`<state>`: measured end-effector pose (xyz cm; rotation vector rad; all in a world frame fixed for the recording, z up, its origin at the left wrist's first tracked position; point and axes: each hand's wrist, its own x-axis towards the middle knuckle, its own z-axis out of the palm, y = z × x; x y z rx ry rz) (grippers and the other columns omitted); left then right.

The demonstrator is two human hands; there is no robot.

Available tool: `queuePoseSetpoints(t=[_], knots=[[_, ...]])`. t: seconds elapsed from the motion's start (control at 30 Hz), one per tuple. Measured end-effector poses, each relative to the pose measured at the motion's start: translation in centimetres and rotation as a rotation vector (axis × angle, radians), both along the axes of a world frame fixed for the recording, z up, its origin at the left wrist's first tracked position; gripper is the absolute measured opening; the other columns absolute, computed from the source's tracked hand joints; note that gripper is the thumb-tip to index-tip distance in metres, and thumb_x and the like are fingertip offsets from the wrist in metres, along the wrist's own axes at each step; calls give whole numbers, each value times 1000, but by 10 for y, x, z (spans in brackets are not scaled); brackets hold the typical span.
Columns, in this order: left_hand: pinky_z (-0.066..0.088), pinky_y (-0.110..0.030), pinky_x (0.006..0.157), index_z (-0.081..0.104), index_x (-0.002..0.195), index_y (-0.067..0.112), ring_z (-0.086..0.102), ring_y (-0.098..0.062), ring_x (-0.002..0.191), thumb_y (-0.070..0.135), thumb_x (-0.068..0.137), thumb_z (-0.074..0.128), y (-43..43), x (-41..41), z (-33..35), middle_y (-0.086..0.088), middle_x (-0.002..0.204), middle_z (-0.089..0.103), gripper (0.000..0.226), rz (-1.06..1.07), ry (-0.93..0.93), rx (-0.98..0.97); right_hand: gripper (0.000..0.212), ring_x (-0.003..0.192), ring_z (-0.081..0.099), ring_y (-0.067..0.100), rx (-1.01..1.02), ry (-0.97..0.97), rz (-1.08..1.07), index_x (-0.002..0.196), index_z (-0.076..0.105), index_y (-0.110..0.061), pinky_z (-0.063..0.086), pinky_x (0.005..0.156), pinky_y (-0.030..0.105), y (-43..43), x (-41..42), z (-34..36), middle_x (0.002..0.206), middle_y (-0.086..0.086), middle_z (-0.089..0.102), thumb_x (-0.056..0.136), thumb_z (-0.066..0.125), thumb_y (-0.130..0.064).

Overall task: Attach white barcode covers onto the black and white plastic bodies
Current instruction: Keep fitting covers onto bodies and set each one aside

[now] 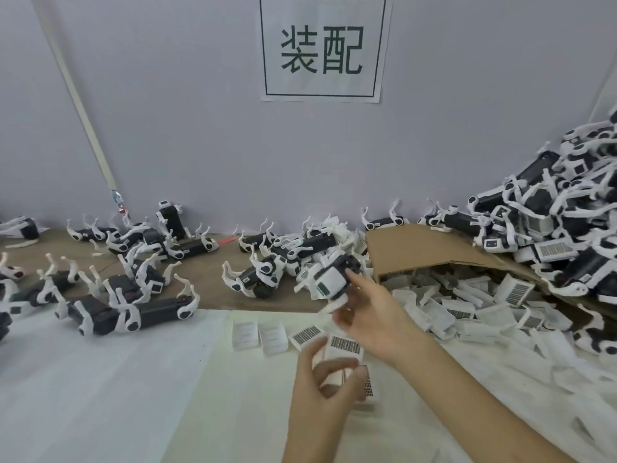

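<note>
Right hand (374, 317): raised over the far edge of the white cloth (100, 379), fingers and thumb curled round one black and white plastic body (334, 279), which it holds clear of the table with its white end facing the camera.

Left hand (325, 390): lower and nearer, thumb and fingers pinching a white barcode cover (345, 349), printed side up, just below the held body and apart from it.

Loose covers (273, 337): a short row on the cloth, just left of the hands.

Cover heap (467, 309): spread at right, partly under a bent cardboard sheet (417, 248).

Bodies, right (551, 228): tall pile against the wall.

Bodies, left (117, 295): scattered on the brown tabletop (213, 295), many legs-up.

Paper sign (322, 48): on the grey wall, reading 装配.
</note>
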<state>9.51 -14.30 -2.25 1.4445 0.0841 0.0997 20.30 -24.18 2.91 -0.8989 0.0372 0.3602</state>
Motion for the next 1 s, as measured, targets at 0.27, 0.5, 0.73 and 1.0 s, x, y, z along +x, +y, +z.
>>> queuePoseSetpoints(t=[0.27, 0.5, 0.73, 1.0], knots=[[55, -33, 85, 57, 133, 26, 71, -17, 108, 57, 57, 80, 6, -6, 8, 5, 115, 74, 85, -154, 34, -322, 23, 96, 67, 15, -178, -155, 85, 100, 77, -17, 48, 84, 34, -51, -78, -23, 110, 8, 70, 85, 67, -31], [51, -36, 91, 60, 133, 28, 69, -26, 113, 43, 64, 83, 0, -5, 0, -8, 123, 72, 75, -178, -42, -342, 22, 69, 61, 15, -469, -230, 77, 78, 78, -14, 40, 55, 26, -69, -96, -31, 88, 11, 71, 78, 70, -34], [63, -39, 62, 70, 109, 3, 73, -27, 69, 36, 74, 79, 7, -1, 4, -18, 84, 69, 49, -159, 286, -850, 22, 101, 60, -1, -1277, -663, -234, 98, 70, -38, 43, 80, 12, -96, -59, -39, 105, -22, 66, 89, 73, -18], [52, -29, 52, 79, 78, 4, 56, -21, 48, 64, 77, 63, 16, 2, 4, -6, 67, 60, 62, -214, 514, -832, 66, 117, 50, 12, -1678, -681, -193, 146, 37, -40, 40, 101, 35, -106, -32, -53, 124, -16, 56, 88, 69, -32]])
